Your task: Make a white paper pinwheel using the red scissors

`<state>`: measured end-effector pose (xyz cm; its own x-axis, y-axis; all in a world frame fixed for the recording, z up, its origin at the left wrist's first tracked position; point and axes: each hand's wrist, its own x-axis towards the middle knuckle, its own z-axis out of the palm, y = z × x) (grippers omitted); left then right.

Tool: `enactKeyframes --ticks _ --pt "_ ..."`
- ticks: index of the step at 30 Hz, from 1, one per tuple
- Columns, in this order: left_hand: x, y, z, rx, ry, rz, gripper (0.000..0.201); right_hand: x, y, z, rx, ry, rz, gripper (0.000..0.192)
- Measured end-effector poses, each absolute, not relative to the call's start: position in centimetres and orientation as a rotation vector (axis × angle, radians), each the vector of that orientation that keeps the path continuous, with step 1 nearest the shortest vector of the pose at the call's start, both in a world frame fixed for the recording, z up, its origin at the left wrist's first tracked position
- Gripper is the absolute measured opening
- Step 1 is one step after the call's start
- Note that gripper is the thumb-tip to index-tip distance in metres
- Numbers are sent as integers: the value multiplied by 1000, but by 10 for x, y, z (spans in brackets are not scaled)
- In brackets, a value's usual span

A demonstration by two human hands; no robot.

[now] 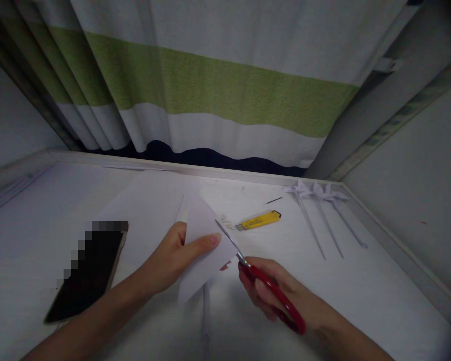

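Note:
A sheet of white paper (203, 215) is pinched in my left hand (184, 255), thumb on top and fingers behind it. My right hand (270, 286) grips red-handled scissors (276, 296), whose metal blades lie at the paper's right edge. The fingers behind the paper are partly hidden. Just beyond the scissors a yellow box cutter (261, 219) rests on the white table (361, 301). Beneath the held sheet, a thin white stick-like piece (206, 316) points toward me.
Three paper pinwheels (315, 190) on thin sticks lie at the back right. More white paper (146, 200) covers the table's left middle. A dark phone (93, 276) lies by my left forearm. A thin black rod (274, 200) is near the cutter. A striped curtain (210, 80) hangs behind.

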<state>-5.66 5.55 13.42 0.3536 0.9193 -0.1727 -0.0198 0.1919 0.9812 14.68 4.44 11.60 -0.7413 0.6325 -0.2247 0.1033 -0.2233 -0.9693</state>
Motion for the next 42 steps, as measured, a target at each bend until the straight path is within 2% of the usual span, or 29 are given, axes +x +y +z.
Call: enactKeyframes --ticks 5,13,26,42 --pt "-55 55 135 1184 977 818 25 146 47 116 -880 -1679 2027 43" --pt "-54 53 138 1152 1023 795 25 144 48 117 -849 -1709 1943 36" --pt "-56 55 133 1071 957 801 20 143 43 117 -855 -1667 1924 37" --pt "-58 56 138 1139 1008 812 25 143 41 121 -866 -1651 1912 35"
